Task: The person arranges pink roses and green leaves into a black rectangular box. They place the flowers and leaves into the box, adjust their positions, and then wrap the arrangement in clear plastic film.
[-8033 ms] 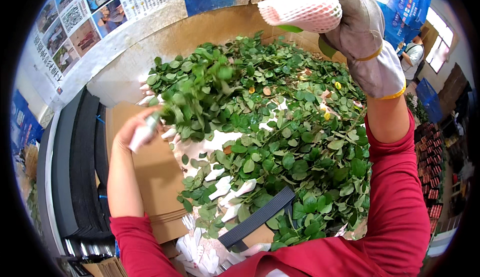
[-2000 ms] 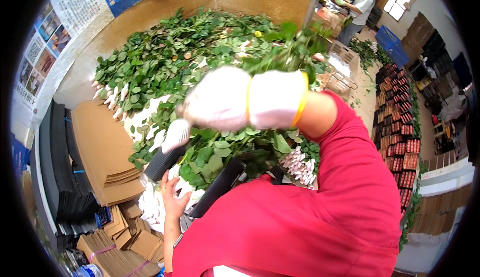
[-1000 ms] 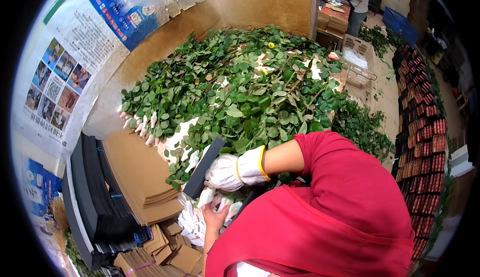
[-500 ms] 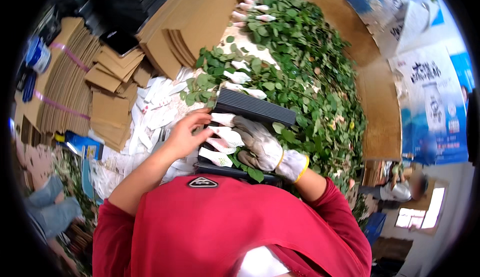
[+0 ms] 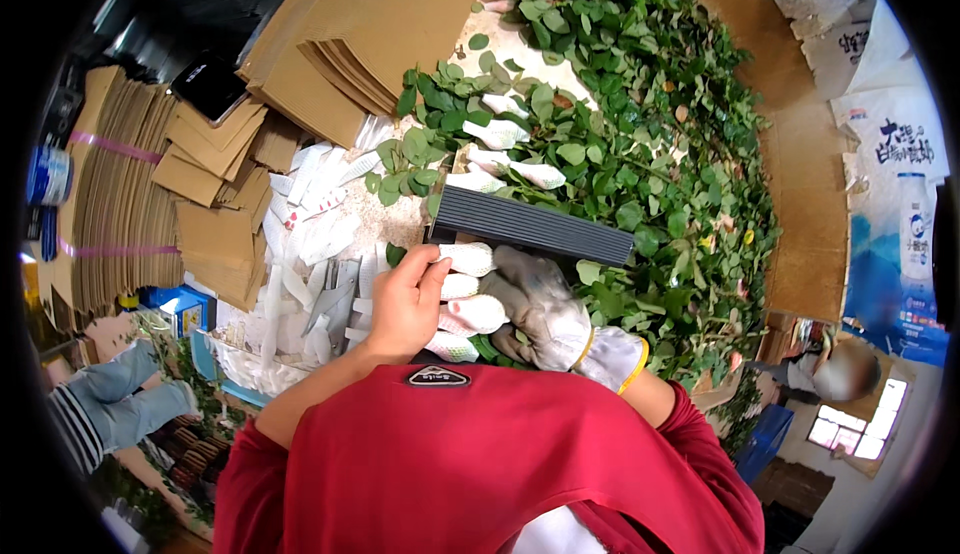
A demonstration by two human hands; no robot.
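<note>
My bare left hand (image 5: 408, 302) pinches the outer end of a rosebud in a white net sleeve (image 5: 468, 258). Just below it lie several more sleeved rosebuds (image 5: 478, 314), some showing pink through the mesh. My right hand (image 5: 548, 312), in a grey-white work glove, closes round these roses behind their heads; their stems are mostly hidden by the glove. A black ribbed bar (image 5: 535, 226) stretches across just beyond both hands. Past the bar, other sleeved roses (image 5: 497, 134) lie with their heads to the left and their leaves to the right.
Leafy rose stems (image 5: 650, 144) cover the right side, up to a cardboard wall (image 5: 815, 214). White net sleeves (image 5: 305, 214) are heaped at left, near strapped cardboard sheets (image 5: 115, 179) and a phone (image 5: 208, 89). Other people show at the far left and right edges.
My left hand has gone from spread fingers beside the buds to a pinch on the top one. My gloved right hand keeps its hold. The view has shifted slightly.
</note>
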